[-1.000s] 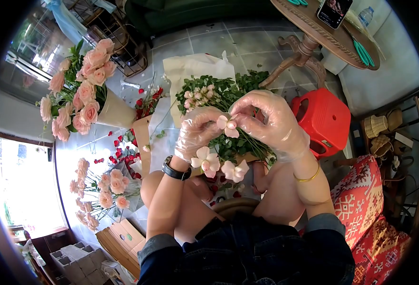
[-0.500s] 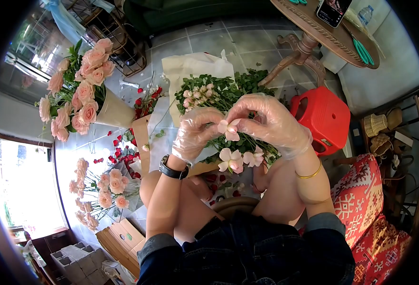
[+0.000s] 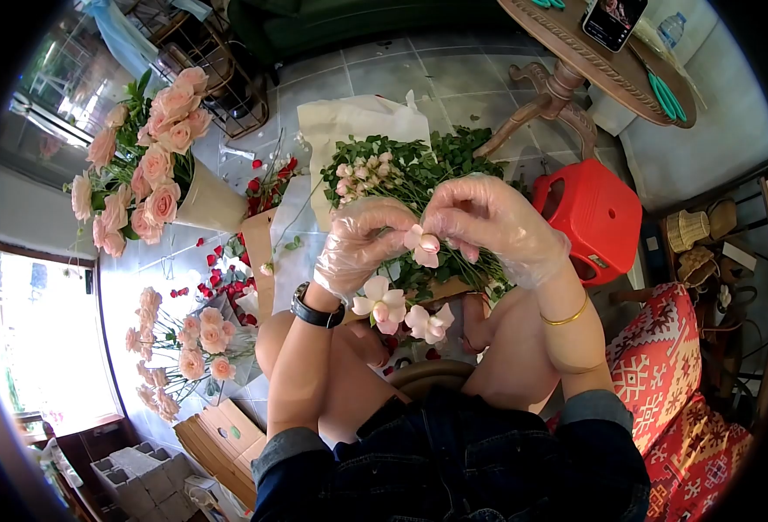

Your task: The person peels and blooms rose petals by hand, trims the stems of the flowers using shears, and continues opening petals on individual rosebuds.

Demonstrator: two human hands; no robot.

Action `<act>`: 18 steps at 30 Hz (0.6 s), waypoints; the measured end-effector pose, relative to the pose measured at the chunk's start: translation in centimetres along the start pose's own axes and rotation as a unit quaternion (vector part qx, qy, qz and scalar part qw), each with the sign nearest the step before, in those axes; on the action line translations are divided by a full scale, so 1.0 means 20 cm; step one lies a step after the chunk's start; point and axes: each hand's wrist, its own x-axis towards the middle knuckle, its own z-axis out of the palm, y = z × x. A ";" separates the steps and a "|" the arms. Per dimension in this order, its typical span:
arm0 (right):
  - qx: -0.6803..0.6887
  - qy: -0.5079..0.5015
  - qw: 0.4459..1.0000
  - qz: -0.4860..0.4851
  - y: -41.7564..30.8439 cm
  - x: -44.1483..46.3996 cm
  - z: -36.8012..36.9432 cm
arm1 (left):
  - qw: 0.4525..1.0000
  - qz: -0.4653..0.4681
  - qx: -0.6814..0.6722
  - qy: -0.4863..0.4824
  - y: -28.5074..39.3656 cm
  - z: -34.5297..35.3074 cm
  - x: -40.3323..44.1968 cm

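Observation:
Both my hands wear clear plastic gloves. My left hand point(image 3: 359, 245) is closed at a small pale pink rose point(image 3: 425, 247), fingertips pinched at its left side. My right hand point(image 3: 499, 228) meets the same bloom from the right, thumb and fingers bent together at its petals. Just below, two more pale blooms hang, an open rose point(image 3: 382, 304) and a second rose point(image 3: 429, 324) beside it. Behind my hands lies a bunch of leafy stems point(image 3: 419, 170) with small pink rosebuds point(image 3: 364, 177). The stems directly under my fingers are mostly hidden.
A vase point(image 3: 212, 202) of large pink roses stands at the left, with more roses point(image 3: 192, 348) below it. Red petals point(image 3: 218, 280) litter the tiles. A red plastic stool point(image 3: 594, 217) is at the right, near a wooden table point(image 3: 575, 52) holding a phone point(image 3: 612, 22) and green-handled scissors point(image 3: 665, 94).
The two lower blooms have swung left and slightly down. The rose between my hands has shifted slightly right and down, and my right fingers have changed their bend around it.

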 end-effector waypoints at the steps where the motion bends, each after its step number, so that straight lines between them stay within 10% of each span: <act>1: 0.000 0.000 1.000 0.000 0.00 0.00 0.00 | 1.000 0.000 0.000 0.000 0.00 0.00 0.00; 7: 0.147 0.049 0.986 0.062 0.02 0.01 0.03 | 0.998 -0.001 -0.062 0.013 0.00 0.02 -0.02; 10: 0.091 0.114 0.987 -0.068 0.02 0.04 0.06 | 0.977 -0.063 -0.199 0.042 -0.06 0.04 -0.04; 12: -0.159 0.279 0.893 -0.316 0.06 0.07 0.07 | 0.962 -0.061 -0.242 0.111 -0.07 0.05 -0.04; 18: -0.330 0.192 0.836 -0.394 0.02 0.05 0.08 | 0.949 -0.020 -0.283 0.137 -0.07 0.09 -0.05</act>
